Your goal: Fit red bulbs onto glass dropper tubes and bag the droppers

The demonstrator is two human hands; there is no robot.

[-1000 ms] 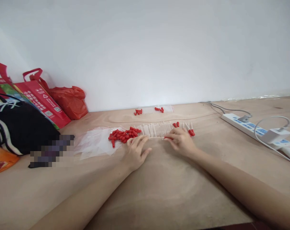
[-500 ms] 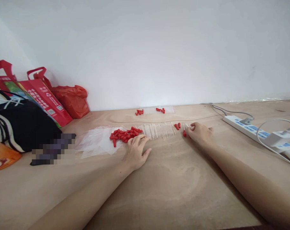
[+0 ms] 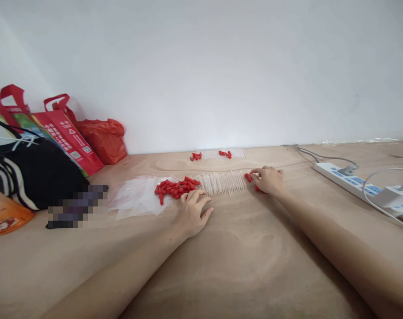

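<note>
My left hand [image 3: 193, 214] rests on the wooden table with its fingers apart and holds nothing. Its fingertips lie at the near edge of a pile of red rubber dropper bulbs [image 3: 174, 188] and beside a row of thin clear tubes [image 3: 221, 183]. My right hand [image 3: 268, 180] is past the right end of that row, thumb and forefinger closed at a red bulb [image 3: 248, 177]. Part of that bulb is hidden by the fingertips. Another red bulb [image 3: 260, 189] shows under the hand. Clear plastic bags [image 3: 131, 199] lie flat, partly under the pile.
Farther back, by the wall, a clear bag [image 3: 237, 153] lies with small groups of red bulbs and tubes. A white power strip [image 3: 341, 177] with cables is on the right. Red shopping bags [image 3: 66, 137], a black bag [image 3: 44, 173] and an orange packet [image 3: 8, 217] stand left.
My right hand has moved left, from a few tubes at the far right to the pair of red bulbs. My left hand has stayed by the pile. The view has shifted slightly.
</note>
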